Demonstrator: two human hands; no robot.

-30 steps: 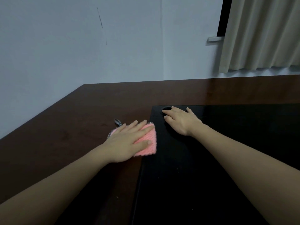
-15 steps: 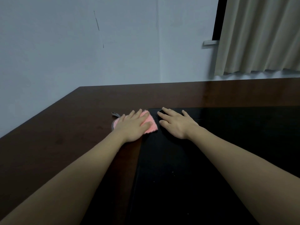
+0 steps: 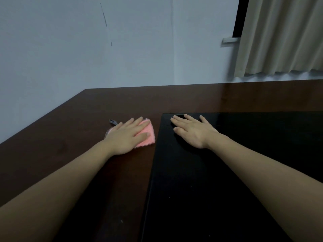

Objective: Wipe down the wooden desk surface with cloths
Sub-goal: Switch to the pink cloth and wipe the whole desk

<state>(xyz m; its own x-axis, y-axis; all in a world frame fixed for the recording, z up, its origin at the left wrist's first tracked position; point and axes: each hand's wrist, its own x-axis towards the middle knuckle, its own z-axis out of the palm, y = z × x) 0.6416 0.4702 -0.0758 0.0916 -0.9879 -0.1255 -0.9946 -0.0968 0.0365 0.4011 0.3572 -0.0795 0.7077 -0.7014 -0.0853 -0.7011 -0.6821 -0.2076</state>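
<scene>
Flat and palm down, the left hand [image 3: 128,135] presses on a pink cloth [image 3: 146,137], its fingers straight and close together, pointing away from the person toward the wall. Only the right side of the cloth shows past the fingers and thumb, along with a grey edge on the far left of the hand and a small grey patterned loop [image 3: 113,122] sticking out just beyond the little finger. Cloth and hand lie on the dark brown wooden desk [image 3: 70,137], just left of a large black mat [image 3: 218,189], with a narrow strip of bare wood between cloth and mat.

On the mat's far left corner rests the right hand [image 3: 190,131], also palm down, fingers straight and slightly spread, holding nothing. Its fingertips lie beside a faint round mark near the mat's far edge; what that mark is cannot be told in the dim light. Both bare forearms reach in from the near edge of the view, the right one crossing over the mat.

Beyond the mat the desk runs back to a pale wall [image 3: 87,58] bearing a thin dark streak. Above and to the right of the mat hangs a beige curtain [image 3: 283,35], with a dark window strip at its left edge
</scene>
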